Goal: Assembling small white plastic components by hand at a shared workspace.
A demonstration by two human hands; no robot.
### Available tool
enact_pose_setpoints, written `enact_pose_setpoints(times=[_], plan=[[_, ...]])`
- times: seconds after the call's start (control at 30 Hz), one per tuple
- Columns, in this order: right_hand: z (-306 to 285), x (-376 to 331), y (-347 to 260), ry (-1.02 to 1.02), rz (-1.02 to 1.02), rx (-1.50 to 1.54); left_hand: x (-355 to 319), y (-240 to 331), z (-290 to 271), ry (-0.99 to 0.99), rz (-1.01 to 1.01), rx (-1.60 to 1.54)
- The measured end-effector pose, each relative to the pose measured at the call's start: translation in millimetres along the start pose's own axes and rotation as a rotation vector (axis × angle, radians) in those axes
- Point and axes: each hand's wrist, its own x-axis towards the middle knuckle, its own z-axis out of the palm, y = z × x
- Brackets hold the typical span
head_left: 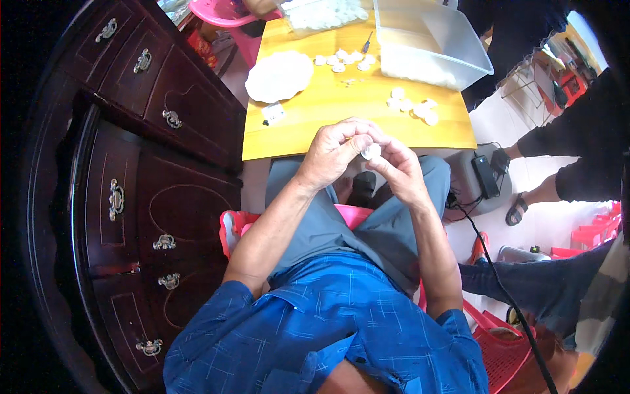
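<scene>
Just off the near edge of the yellow table (315, 134), both my hands meet on a small round white piece (372, 152). My left hand (330, 154) pinches it between thumb and fingers from one side. From the other side my right hand (401, 172) grips it with thumb and fingertips. The fingers cover part of the piece, and its exact kind cannot be made out. Similar round white pieces (397, 104) lie in a group on the table's right, and more white pieces (339, 67) sit farther back beside a dark screwdriver (367, 43).
A white scalloped plate (280, 76) and a small packet (274, 113) occupy the table's left. Behind stand a clear bin (433, 39) and another tub of white pieces (325, 16). A dark wooden cabinet (151, 197) borders my left. A black cable (505, 289) runs at right, where other people's legs show.
</scene>
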Motion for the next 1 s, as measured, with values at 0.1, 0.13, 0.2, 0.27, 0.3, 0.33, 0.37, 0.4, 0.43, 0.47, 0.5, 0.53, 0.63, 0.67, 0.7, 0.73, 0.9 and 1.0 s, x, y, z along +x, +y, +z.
enact_pose_setpoints(times=[0.1,0.13,0.2,0.27,0.3,0.33,0.37,0.4,0.43,0.47,0.5,0.53,0.63,0.67,0.7,0.73,0.9,1.0], plan=[[-3.3,-0.3,1.1,-0.016,0.004,0.0,0.7,-0.4,-3.7,-0.033,0.02,0.002],[-3.9,-0.2,1.5,-0.024,-0.001,0.003,1.1,-1.3,-5.0,-0.052,0.044,0.021],[-3.8,-0.1,0.3,-0.031,-0.005,-0.005,1.7,-2.4,-5.1,-0.052,0.04,0.01],[-3.9,-0.5,-0.5,-0.037,-0.009,-0.013,1.8,-3.0,-5.2,-0.054,0.037,-0.002],[-4.0,-0.8,-0.3,-0.032,-0.009,-0.02,1.1,-2.8,-5.6,-0.065,0.015,-0.011],[-4.3,-1.0,-0.1,-0.026,-0.009,-0.026,0.5,-2.7,-5.7,-0.076,-0.007,-0.02],[-4.6,-1.1,0.1,-0.027,-0.008,-0.027,0.3,-2.8,-5.5,-0.075,-0.007,-0.02],[-5.0,-1.1,0.3,-0.027,-0.011,-0.037,0.3,-2.8,-5.5,-0.076,-0.009,-0.017],[-5.2,-1.1,0.3,-0.026,-0.013,-0.046,0.3,-2.8,-5.4,-0.076,-0.012,-0.013],[-5.1,-1.3,0.0,-0.026,-0.013,-0.047,0.4,-2.8,-5.1,-0.076,-0.012,-0.014],[-4.9,-1.4,0.3,-0.024,-0.019,-0.05,0.4,-3.4,-4.8,-0.066,-0.017,-0.013],[-4.7,-1.5,0.8,-0.021,-0.025,-0.052,0.2,-4.0,-4.6,-0.055,-0.022,-0.012],[-5.0,-0.9,2.1,0.009,-0.007,-0.087,0.2,-4.8,-4.2,-0.041,-0.035,-0.013],[-3.8,-0.8,1.2,0.01,-0.005,-0.086,0.5,-5.2,-3.9,-0.041,-0.038,-0.014],[-1.8,-0.7,-1.5,0.008,-0.01,-0.07,1.5,-5.9,-3.1,-0.03,-0.007,-0.001],[-0.9,-0.9,-3.1,0.005,-0.015,-0.055,1.9,-6.4,-2.5,-0.018,0.025,0.011],[-2.1,-1.3,-4.0,-0.007,-0.015,-0.033,3.3,-6.4,-3.7,-0.021,0.021,0.016],[-5.0,-1.5,-1.8,-0.001,-0.012,-0.044,4.6,-6.8,-5.0,-0.027,0.042,0.031]])
